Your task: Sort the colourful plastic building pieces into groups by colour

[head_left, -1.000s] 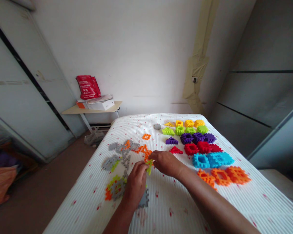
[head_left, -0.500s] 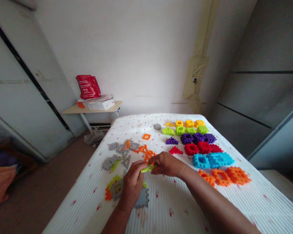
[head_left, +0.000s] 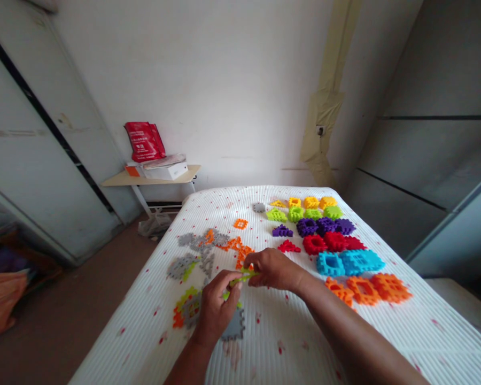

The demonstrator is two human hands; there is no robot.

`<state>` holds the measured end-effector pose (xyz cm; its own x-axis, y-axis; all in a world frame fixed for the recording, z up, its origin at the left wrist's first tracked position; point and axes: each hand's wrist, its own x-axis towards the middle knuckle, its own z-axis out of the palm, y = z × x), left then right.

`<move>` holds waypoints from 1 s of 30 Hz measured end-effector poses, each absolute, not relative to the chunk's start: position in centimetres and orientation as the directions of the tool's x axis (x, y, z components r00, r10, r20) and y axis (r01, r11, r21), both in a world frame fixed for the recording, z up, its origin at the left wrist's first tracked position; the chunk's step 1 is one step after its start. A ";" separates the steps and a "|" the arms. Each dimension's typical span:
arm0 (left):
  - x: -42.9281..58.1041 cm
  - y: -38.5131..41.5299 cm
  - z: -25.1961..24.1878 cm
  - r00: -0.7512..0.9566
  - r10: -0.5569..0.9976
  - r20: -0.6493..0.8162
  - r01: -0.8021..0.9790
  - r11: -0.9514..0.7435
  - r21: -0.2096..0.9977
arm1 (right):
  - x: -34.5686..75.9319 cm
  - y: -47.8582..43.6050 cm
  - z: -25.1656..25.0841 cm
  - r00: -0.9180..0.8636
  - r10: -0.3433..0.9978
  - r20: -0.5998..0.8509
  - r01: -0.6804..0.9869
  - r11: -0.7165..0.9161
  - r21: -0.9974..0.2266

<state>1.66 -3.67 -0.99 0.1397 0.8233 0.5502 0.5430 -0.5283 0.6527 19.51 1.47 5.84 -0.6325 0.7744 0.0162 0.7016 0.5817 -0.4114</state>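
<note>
Head view: the work lies on a white ribbed cloth (head_left: 300, 347). Nearest, left of the cloth's middle, is a grey square plate (head_left: 235, 324), partly covered by the left hand (head_left: 218, 302). Toward the left edge lies a grey, orange and green group (head_left: 187, 309). Orange blocks (head_left: 390, 290) stand by the right edge.

The left hand's fingers grasp one end of a lime-green piece (head_left: 246, 275); the right hand (head_left: 274, 270) pinches its other end. The piece is located between the two hands, at the middle of the cloth; whether it is one part or two cannot be told.

Blue blocks (head_left: 350, 263) sit toward the right edge. Orange lattice pieces (head_left: 240, 248) lie just beyond the right fingertips, with grey pieces (head_left: 218, 239) adjoining toward the left edge. Red blocks (head_left: 333, 243), purple blocks (head_left: 326, 226), green blocks (head_left: 312, 214) and yellow blocks (head_left: 310, 202) form successive rows up to the far right corner. A small grey tile (head_left: 258, 207) lies near the far edge. Past the far left corner, a side table (head_left: 118, 182) carries a red bag (head_left: 144, 141).
</note>
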 end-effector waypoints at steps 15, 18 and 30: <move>1.3 -3.5 -1.6 0.050 0.866 0.497 0.536 -0.443 0.718 | 19.0 1.3 5.8 -0.606 0.791 0.087 0.696 0.580 -0.424; 1.4 -3.5 -1.6 0.056 0.863 0.502 0.543 -0.448 0.710 | 18.9 1.3 5.5 -0.631 0.767 0.118 0.669 0.614 -0.419; 1.7 -3.6 -1.4 0.044 0.850 0.525 0.597 -0.444 0.668 | 18.6 1.2 5.4 -0.645 0.758 0.097 0.692 0.633 -0.346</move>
<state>1.68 -3.60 -1.43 0.0444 0.8498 0.5253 0.5965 -0.4444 0.6684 18.64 1.16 5.41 -0.6449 0.7581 0.0968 0.6922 0.6331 -0.3464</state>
